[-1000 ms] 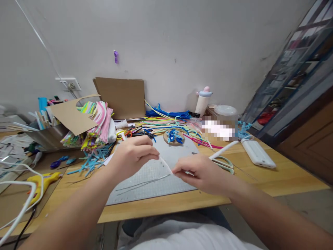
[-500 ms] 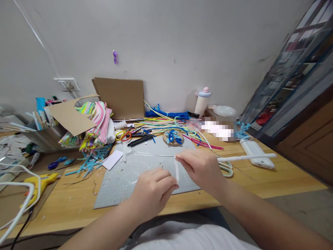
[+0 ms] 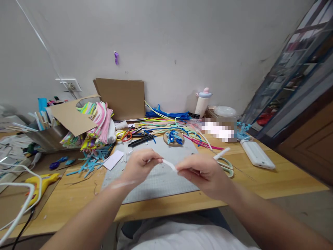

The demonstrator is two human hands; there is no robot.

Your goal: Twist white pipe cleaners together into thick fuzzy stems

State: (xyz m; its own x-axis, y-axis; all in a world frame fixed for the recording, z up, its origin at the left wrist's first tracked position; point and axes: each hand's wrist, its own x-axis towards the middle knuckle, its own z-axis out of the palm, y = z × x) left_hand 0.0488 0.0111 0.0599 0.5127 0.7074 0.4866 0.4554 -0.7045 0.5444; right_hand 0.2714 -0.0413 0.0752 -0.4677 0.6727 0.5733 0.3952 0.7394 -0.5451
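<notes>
A white pipe cleaner (image 3: 169, 165) spans the gap between my hands above the cutting mat (image 3: 158, 189). My left hand (image 3: 142, 166) pinches it on one side, fingertips closed. My right hand (image 3: 204, 175) also pinches it, with the thumb and fingers together. A white fuzzy length sticks out behind the right hand, and a blurred white strip shows along my left wrist. Just beyond the right hand lie pale-handled scissors (image 3: 227, 168), their blades hidden. A round wooden disc (image 3: 165, 141) bearing blue pieces (image 3: 173, 137) sits at the mat's far edge.
Bundled pipe cleaners (image 3: 97, 125) and a metal holder (image 3: 49, 139) stand at left, near a yellow glue gun (image 3: 43, 185). Loose coloured pipe cleaners (image 3: 161, 125) lie along the back. A bottle (image 3: 203, 104) stands by the wall; a white power bank (image 3: 257, 154) lies at right.
My left hand has moved left and up, and the pipe cleaner between the hands has swung from upright to slanting. The length behind my right hand now points upward and shows less.
</notes>
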